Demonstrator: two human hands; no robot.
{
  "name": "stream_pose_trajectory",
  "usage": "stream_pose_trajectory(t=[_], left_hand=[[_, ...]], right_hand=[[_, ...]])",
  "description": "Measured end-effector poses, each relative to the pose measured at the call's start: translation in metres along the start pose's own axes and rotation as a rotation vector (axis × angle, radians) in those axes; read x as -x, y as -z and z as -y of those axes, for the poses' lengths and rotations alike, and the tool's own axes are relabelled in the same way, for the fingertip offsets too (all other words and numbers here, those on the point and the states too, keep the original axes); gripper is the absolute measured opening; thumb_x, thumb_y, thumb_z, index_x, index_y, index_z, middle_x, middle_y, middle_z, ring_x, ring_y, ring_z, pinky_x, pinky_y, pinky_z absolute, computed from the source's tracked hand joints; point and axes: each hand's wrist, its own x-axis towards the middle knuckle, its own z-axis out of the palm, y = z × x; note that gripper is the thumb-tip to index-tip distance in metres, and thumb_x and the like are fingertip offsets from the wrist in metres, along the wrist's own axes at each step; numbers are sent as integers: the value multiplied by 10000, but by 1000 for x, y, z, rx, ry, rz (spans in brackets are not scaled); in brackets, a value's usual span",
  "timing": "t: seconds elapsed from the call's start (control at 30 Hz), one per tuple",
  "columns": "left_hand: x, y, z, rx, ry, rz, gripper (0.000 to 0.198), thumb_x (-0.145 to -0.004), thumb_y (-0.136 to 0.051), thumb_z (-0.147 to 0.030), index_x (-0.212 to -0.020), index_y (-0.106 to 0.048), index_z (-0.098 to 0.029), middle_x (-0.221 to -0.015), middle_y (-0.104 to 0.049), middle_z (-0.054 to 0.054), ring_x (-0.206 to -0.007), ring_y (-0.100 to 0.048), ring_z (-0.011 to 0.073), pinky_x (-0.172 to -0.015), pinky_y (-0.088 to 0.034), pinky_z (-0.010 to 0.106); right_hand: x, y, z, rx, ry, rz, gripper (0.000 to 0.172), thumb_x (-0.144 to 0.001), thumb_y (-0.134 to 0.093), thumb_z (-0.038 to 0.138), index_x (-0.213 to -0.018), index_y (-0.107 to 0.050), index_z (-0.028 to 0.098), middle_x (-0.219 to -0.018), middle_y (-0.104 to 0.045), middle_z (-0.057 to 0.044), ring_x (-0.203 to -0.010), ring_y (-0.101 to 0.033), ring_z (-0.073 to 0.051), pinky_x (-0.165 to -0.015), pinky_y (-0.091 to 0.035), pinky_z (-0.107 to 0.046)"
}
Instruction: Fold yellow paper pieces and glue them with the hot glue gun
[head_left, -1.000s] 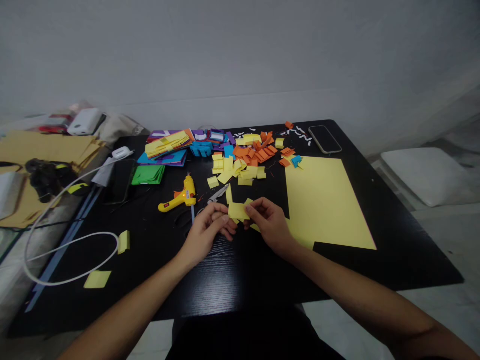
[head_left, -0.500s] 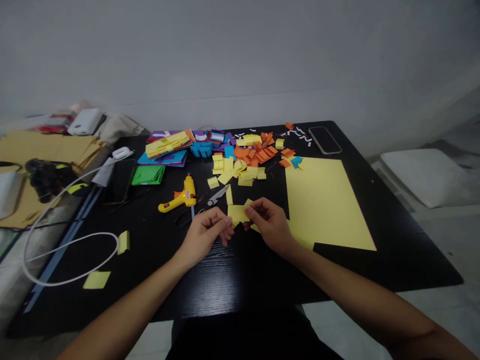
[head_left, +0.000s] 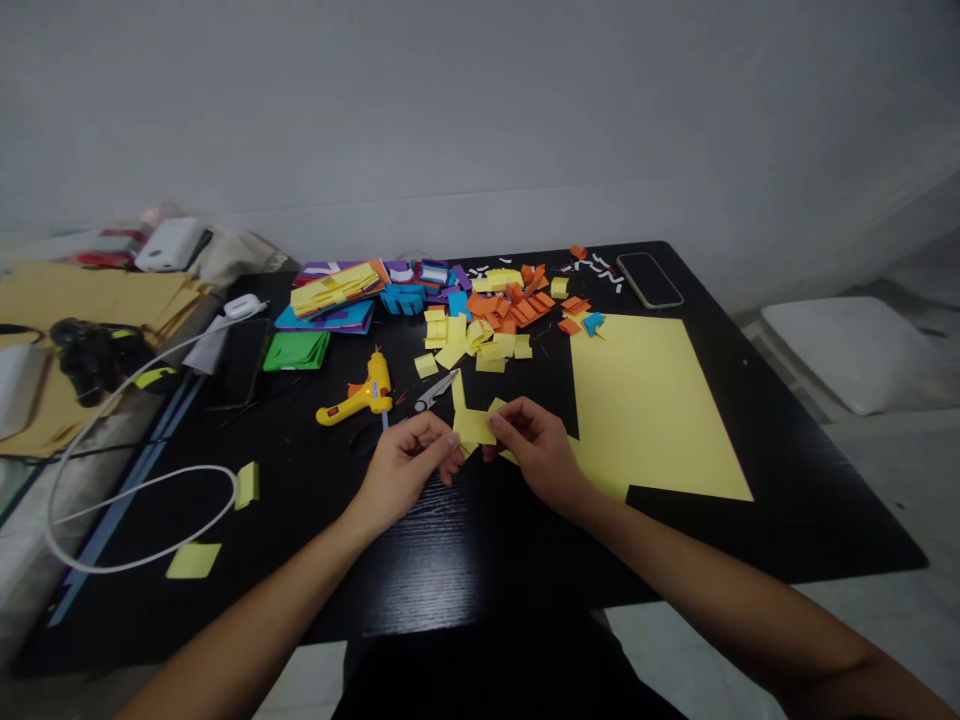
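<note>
The black table (head_left: 427, 580) has a straight front edge, and its dark, wood-grained, a little shiny surface gives some room between the forearms (head_left: 300, 597). Behind the left hand (head_left: 411, 460), the space is limited by the scissors (head_left: 435, 391) with metal blades and the glue gun (head_left: 361, 395) of yellow plastic. Farther back lie folded yellow pieces (head_left: 491, 345) and orange pieces (head_left: 517, 305) in a loose pile. The large yellow sheet (head_left: 652, 420), flat and smooth, has its left edge near the right hand (head_left: 544, 455). At the left side, the white cable (head_left: 101, 571) makes a round loop.

The small yellow paper (head_left: 474, 427), thin and roughly rectangular, is between the two hands. The right thumb and finger are closed upon its right end. The left thumb and fingertips stand close together at its left end; whether they grip, I cannot tell. Both hands point inward, with fingers bent.
</note>
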Motion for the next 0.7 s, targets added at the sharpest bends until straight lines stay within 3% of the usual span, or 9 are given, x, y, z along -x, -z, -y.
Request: stream_pose_trajectory(t=[0.2, 0.3, 0.43, 0.53, 0.7], left_hand=[[-1, 4, 0, -63, -53, -107, 260, -871, -739, -377, -774, -651, -152, -646, -691, 14, -539, -619, 118, -537, -514, 227], [-2, 5, -1, -62, 0, -44, 270, -870, -717, -375, -743, -643, -148, -607, -659, 6, -493, -570, 105, -482, -467, 214], [-3, 6, -2, 19, 80, 34, 258, -850, -695, -367, -722, -634, -152, -593, -660, 11, -468, -561, 111, -451, -460, 220], [-4, 7, -1, 70, 117, 54, 230, -827, -681, -350, -716, -630, -155, -573, -655, 10, -454, -550, 112, -427, -440, 213], [-5, 9, 2, 131, 151, 44, 209, -806, -671, -334, -701, -613, -163, -516, -600, -12, -432, -520, 105, -401, -377, 194]], right_hand=[[1, 0, 0, -63, -74, 184, 330, -805, -816, 463, -869, -607, 215, -740, -691, 13, -664, -697, -160, -709, -599, -331], [1, 2, 0, -176, -121, 269, 294, -826, -759, 347, -1071, -645, 232, -862, -713, -1, -740, -718, -171, -751, -619, -349], [0, 6, -4, -285, -152, 350, 456, -767, -621, 192, -1218, -671, 239, -957, -736, -28, -811, -725, -197, -772, -625, -369], [-1, 7, -6, -282, -164, 365, 550, -720, -583, 147, -1249, -686, 257, -957, -737, -18, -818, -721, -202, -757, -627, -369], [-1, 5, -3, -306, -192, 409, 550, -682, -572, 159, -1206, -725, 228, -938, -759, -38, -810, -719, -215, -766, -627, -391]])
